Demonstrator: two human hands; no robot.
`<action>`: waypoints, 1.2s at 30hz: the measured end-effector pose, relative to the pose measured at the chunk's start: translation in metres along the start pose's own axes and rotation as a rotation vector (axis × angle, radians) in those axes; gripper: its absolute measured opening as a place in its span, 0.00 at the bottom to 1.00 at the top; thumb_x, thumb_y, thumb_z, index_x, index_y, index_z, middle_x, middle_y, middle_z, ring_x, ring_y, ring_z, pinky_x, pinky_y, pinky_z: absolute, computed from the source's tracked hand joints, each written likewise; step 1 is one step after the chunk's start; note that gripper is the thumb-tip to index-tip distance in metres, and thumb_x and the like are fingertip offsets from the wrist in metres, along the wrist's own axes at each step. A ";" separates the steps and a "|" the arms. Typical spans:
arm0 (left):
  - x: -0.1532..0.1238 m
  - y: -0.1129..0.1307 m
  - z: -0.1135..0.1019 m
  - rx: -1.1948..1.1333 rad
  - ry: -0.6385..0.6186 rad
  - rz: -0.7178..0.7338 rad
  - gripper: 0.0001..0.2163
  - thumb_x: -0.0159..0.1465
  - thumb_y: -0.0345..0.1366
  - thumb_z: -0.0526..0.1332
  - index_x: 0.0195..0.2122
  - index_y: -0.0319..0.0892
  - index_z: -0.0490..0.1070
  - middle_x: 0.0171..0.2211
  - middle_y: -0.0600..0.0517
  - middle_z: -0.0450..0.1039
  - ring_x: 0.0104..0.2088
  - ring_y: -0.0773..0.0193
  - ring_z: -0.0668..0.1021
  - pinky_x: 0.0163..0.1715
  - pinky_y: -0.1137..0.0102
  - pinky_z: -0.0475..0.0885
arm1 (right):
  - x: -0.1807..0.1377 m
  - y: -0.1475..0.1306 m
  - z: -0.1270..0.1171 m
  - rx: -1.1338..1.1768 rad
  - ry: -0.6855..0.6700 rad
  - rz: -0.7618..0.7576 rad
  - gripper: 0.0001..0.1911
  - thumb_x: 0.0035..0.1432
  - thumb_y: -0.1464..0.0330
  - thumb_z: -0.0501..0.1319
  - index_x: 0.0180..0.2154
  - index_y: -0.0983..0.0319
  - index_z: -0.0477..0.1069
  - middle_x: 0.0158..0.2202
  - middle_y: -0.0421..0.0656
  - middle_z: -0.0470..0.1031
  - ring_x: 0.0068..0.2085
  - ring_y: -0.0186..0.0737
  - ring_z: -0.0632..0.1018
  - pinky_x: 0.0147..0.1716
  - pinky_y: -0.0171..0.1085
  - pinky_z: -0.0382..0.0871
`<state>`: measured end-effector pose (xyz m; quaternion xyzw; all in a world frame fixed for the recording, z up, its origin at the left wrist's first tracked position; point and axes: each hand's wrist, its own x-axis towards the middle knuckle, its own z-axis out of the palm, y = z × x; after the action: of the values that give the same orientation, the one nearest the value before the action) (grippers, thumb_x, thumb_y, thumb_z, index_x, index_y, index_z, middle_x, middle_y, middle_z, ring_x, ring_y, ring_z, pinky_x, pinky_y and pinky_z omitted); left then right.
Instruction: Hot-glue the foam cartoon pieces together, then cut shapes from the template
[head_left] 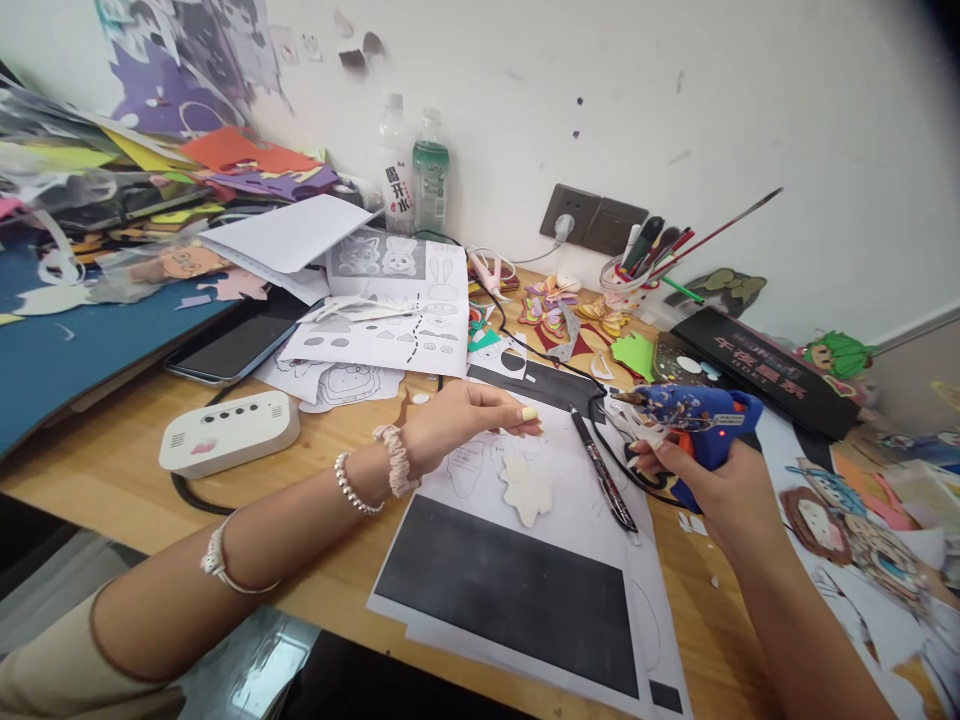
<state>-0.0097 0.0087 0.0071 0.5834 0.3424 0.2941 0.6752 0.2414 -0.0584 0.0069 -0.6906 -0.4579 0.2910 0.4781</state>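
Note:
My right hand (724, 485) is wrapped around the handle of a blue hot glue gun (701, 425), whose metal nozzle points left over the papers. Its body is speckled with residue and shows a small red light. My left hand (472, 415) hovers over the sheets with thumb and fingers pressed together; whether anything small is between them I cannot make out. Just below it lies a white star-like cut-out (526, 490) on a printed sheet (510, 570) with a large black block. Between the two hands rests a black pen (604, 475), apart from both.
A white power strip (229, 432) and a phone (236, 335) sit at left, near piled coloured foam scraps (247, 155). Two bottles (430, 170) stand by the wall. A pen holder (626, 285) and black box (765, 370) are behind the glue gun; a black cord (536, 352) crosses the desk.

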 end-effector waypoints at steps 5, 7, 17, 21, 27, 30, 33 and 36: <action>-0.001 -0.001 0.002 -0.015 0.056 -0.014 0.09 0.49 0.38 0.65 0.22 0.38 0.69 0.25 0.53 0.73 0.29 0.70 0.72 0.33 0.73 0.65 | 0.001 0.000 -0.002 0.001 -0.025 0.022 0.13 0.41 0.63 0.64 0.28 0.63 0.67 0.23 0.42 0.75 0.25 0.38 0.77 0.27 0.32 0.73; 0.000 -0.001 0.003 -0.009 0.077 -0.006 0.10 0.48 0.37 0.66 0.21 0.37 0.67 0.25 0.54 0.71 0.28 0.71 0.72 0.31 0.73 0.65 | 0.002 0.001 -0.003 -0.006 -0.036 0.028 0.13 0.42 0.62 0.65 0.28 0.64 0.67 0.22 0.42 0.75 0.26 0.38 0.77 0.27 0.32 0.73; 0.001 -0.002 0.001 0.021 0.033 0.063 0.09 0.54 0.39 0.61 0.27 0.37 0.72 0.30 0.50 0.75 0.30 0.70 0.73 0.35 0.74 0.67 | 0.000 -0.001 0.000 -0.005 -0.010 0.015 0.12 0.42 0.64 0.64 0.28 0.64 0.67 0.24 0.42 0.76 0.25 0.38 0.77 0.26 0.32 0.73; -0.001 0.000 0.001 -0.028 -0.017 0.078 0.13 0.61 0.39 0.53 0.32 0.36 0.73 0.35 0.47 0.75 0.31 0.70 0.74 0.37 0.73 0.68 | 0.000 -0.001 0.000 0.012 -0.004 0.018 0.12 0.41 0.64 0.64 0.28 0.64 0.67 0.23 0.42 0.76 0.25 0.38 0.77 0.26 0.31 0.73; 0.000 0.000 0.002 -0.014 -0.011 0.055 0.14 0.61 0.40 0.53 0.32 0.36 0.73 0.35 0.47 0.75 0.33 0.69 0.75 0.37 0.72 0.68 | 0.001 0.000 -0.001 -0.018 -0.014 0.025 0.13 0.41 0.63 0.64 0.29 0.64 0.67 0.24 0.42 0.76 0.25 0.37 0.77 0.26 0.31 0.73; 0.002 -0.001 0.003 0.065 0.015 0.043 0.09 0.56 0.38 0.59 0.28 0.36 0.72 0.32 0.49 0.75 0.33 0.69 0.74 0.37 0.73 0.67 | -0.001 -0.002 0.001 -0.031 0.004 0.005 0.12 0.42 0.64 0.63 0.29 0.63 0.67 0.24 0.41 0.75 0.25 0.36 0.77 0.27 0.30 0.73; 0.004 -0.004 0.003 0.088 0.019 0.023 0.07 0.54 0.37 0.61 0.25 0.37 0.71 0.29 0.50 0.74 0.32 0.70 0.73 0.36 0.73 0.66 | -0.002 -0.003 0.002 -0.046 0.007 0.003 0.12 0.42 0.64 0.63 0.29 0.63 0.67 0.24 0.42 0.75 0.26 0.37 0.77 0.27 0.32 0.73; 0.004 -0.006 0.002 0.093 0.098 0.034 0.09 0.50 0.36 0.64 0.21 0.37 0.66 0.25 0.53 0.71 0.27 0.71 0.72 0.30 0.73 0.66 | -0.001 -0.002 0.002 -0.065 0.006 -0.001 0.11 0.41 0.64 0.63 0.28 0.63 0.67 0.24 0.42 0.75 0.27 0.39 0.77 0.28 0.34 0.73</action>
<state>-0.0055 0.0098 0.0004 0.6046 0.3785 0.3175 0.6248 0.2391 -0.0582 0.0080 -0.7063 -0.4661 0.2739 0.4570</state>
